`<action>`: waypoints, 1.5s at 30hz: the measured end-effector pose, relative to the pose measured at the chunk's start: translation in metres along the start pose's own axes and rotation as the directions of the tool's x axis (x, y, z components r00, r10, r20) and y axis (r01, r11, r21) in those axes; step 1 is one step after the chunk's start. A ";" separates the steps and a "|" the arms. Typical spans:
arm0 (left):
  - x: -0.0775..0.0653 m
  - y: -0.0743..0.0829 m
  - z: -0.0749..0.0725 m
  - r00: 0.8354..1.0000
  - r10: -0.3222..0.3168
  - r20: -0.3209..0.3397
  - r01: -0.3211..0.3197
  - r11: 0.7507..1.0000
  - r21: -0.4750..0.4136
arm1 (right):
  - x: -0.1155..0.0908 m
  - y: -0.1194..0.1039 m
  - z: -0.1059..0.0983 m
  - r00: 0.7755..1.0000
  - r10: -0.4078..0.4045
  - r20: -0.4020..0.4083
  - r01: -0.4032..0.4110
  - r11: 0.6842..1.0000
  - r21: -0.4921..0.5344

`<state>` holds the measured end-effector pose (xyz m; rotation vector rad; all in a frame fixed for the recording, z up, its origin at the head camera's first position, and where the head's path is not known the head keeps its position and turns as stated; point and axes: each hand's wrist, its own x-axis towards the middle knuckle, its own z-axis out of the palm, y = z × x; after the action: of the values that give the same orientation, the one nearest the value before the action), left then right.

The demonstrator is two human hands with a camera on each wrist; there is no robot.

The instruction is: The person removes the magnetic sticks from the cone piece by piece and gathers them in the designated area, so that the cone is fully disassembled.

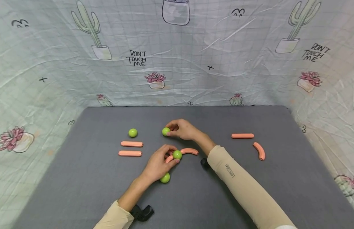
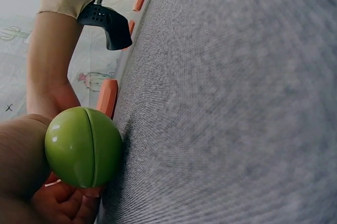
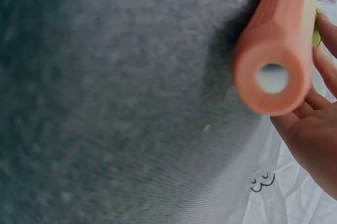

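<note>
In the head view my left hand (image 1: 159, 161) holds a green ball (image 1: 177, 155) between thumb and fingers. A curved orange rod (image 1: 189, 151) extends from that ball to the right; another orange rod (image 1: 168, 159) is partly hidden by the left hand. Farther back, my right hand (image 1: 182, 129) pinches a second green ball (image 1: 166, 131) at its left. Beside the left wrist lies another green ball (image 1: 165, 178), and a seamed green ball (image 2: 83, 147) looms large in the left wrist view. An orange rod (image 3: 276, 50) with a round hole in its end fills the right wrist view's upper right.
At left on the grey table (image 1: 88, 178) are a green ball (image 1: 132, 133) and two straight orange rods, one nearer (image 1: 130, 153) and one farther (image 1: 132, 144). To the right lie a straight rod (image 1: 242, 136) and a curved rod (image 1: 259, 151). Printed cloth (image 1: 177, 47) surrounds the table.
</note>
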<state>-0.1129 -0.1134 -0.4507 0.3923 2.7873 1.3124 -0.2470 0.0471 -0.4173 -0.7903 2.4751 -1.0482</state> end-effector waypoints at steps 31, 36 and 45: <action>0.000 -0.002 0.000 1.000 0.004 0.007 -0.004 1.000 -0.003 | -0.028 0.019 -0.013 0.996 0.083 0.043 -0.088 0.990 0.115; -0.001 -0.002 0.001 1.000 -0.002 0.011 0.002 1.000 -0.011 | -0.042 0.020 -0.016 0.996 0.069 0.056 -0.074 0.991 0.108; 0.000 -0.001 0.003 1.000 0.024 -0.009 -0.024 1.000 -0.007 | -0.067 0.025 -0.018 0.997 0.042 0.067 -0.049 0.993 0.105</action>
<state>-0.1123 -0.1122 -0.4531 0.4214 2.7935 1.3317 -0.2121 0.1121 -0.4172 -0.7209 2.3504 -1.1104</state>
